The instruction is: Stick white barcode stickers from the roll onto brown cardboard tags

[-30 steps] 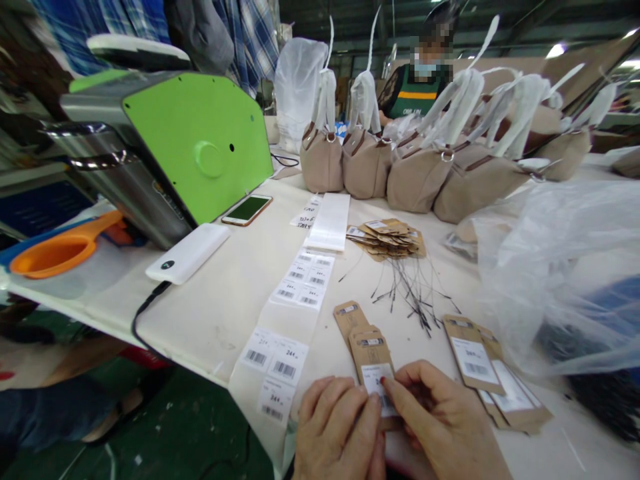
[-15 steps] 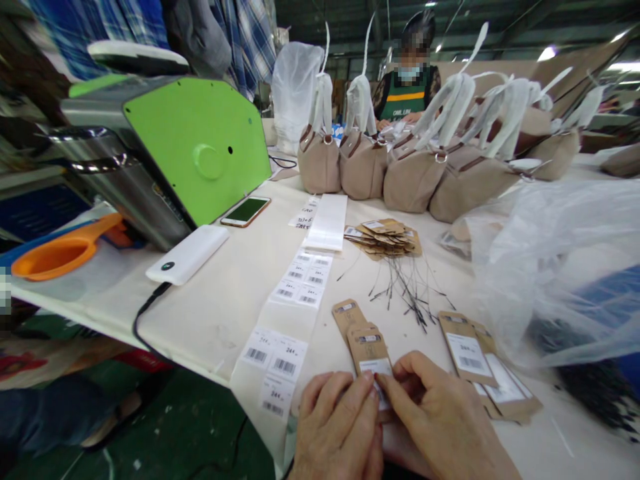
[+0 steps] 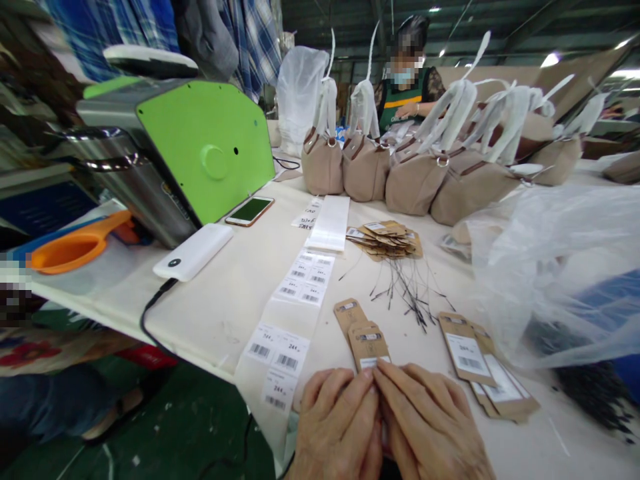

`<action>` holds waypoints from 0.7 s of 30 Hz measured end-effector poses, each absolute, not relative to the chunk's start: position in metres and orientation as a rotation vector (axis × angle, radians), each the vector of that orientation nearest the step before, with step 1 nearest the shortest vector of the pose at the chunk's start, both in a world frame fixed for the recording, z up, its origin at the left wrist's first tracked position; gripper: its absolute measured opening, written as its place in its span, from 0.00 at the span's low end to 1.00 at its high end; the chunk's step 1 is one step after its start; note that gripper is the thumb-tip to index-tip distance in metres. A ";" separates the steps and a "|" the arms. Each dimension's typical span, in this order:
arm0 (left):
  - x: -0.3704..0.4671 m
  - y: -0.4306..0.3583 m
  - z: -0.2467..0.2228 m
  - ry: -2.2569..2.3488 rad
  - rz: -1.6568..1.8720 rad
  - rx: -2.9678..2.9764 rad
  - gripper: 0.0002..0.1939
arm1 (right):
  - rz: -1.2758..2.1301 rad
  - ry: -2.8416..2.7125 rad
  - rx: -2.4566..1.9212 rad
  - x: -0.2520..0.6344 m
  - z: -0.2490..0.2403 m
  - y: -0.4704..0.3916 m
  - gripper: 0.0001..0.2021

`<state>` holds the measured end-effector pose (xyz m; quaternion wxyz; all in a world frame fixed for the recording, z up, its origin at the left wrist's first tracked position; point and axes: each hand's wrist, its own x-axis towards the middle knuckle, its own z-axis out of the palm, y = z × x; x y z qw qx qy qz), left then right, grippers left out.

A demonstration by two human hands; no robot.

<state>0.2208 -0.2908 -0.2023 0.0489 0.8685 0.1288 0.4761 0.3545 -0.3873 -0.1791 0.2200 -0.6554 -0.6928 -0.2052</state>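
Observation:
My left hand (image 3: 336, 420) and my right hand (image 3: 429, 417) meet at the fingertips over a small brown cardboard hang tag (image 3: 371, 341). A white sticker shows on this tag just above my fingers, and the tag's lower part is hidden beneath them. The fingers of both hands are closed together and pressed on the tag. Other brown tags (image 3: 349, 312) lie under it, fanned out to the upper left. On the left runs a strip of white barcode price stickers (image 3: 280, 353). To the right rests a small stack of tags with barcode stickers (image 3: 465, 350).
A pile of tags (image 3: 387, 239) with black strings lies ahead, behind it a row of beige handbags (image 3: 365, 167). Left are a phone (image 3: 250, 211), white power bank (image 3: 195, 252), orange scoop (image 3: 70, 257) and green machine (image 3: 210, 147). Clear plastic (image 3: 560, 267) lies right; a co-worker (image 3: 405, 100) is opposite.
My right hand's fingers have come down flatter over the tag, covering more of its sticker. My left hand stays nearly in place. The co-worker's arm has risen.

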 end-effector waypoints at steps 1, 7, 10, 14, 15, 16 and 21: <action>0.221 -0.291 -0.201 0.398 1.457 2.644 0.11 | -0.592 -1.938 -1.819 0.355 -0.179 -0.388 0.15; 0.221 -0.291 -0.199 0.407 1.479 2.622 0.11 | -0.738 -1.932 -1.985 0.355 -0.192 -0.391 0.19; 0.221 -0.292 -0.199 0.419 1.463 2.628 0.12 | -0.785 -1.941 -1.900 0.355 -0.197 -0.396 0.18; 0.220 -0.294 -0.198 0.429 1.463 2.627 0.11 | -0.520 -1.875 -1.746 0.357 -0.186 -0.399 0.08; 0.219 -0.294 -0.198 0.434 1.458 2.623 0.12 | -0.412 -1.760 -1.784 0.357 -0.182 -0.396 0.06; 0.219 -0.295 -0.197 0.436 1.450 2.620 0.12 | -0.302 -1.619 -1.847 0.357 -0.178 -0.392 0.05; 0.218 -0.297 -0.196 0.435 1.451 2.620 0.12 | 0.063 -1.207 -2.078 0.355 -0.170 -0.356 0.11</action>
